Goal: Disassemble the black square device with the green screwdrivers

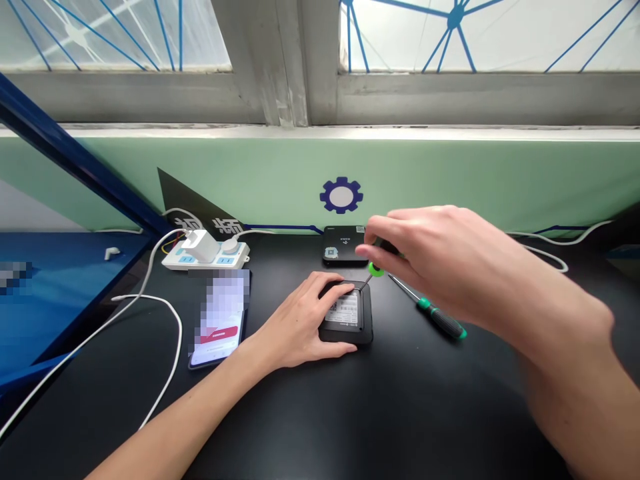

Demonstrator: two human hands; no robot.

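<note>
My left hand (295,320) lies over a small black rounded-square device (349,327) with a white printed label, holding it flat on the black tabletop (300,413). My right hand (430,260) grips a screwdriver with a green collar (376,269), and its thin shaft reaches down to the device's far edge. The handle is mostly hidden by my fingers. A second black device (340,245) with a small QR label lies just behind, partly covered by my right fingers. A green-and-black screwdriver (440,319) lies to the right.
A phone (219,320) with a pixelated screen lies left of my left hand. Behind it stands a white power strip (205,257) with a plugged-in charger. White cables (150,313) run across the left side. A green wall (450,180) borders the table's back.
</note>
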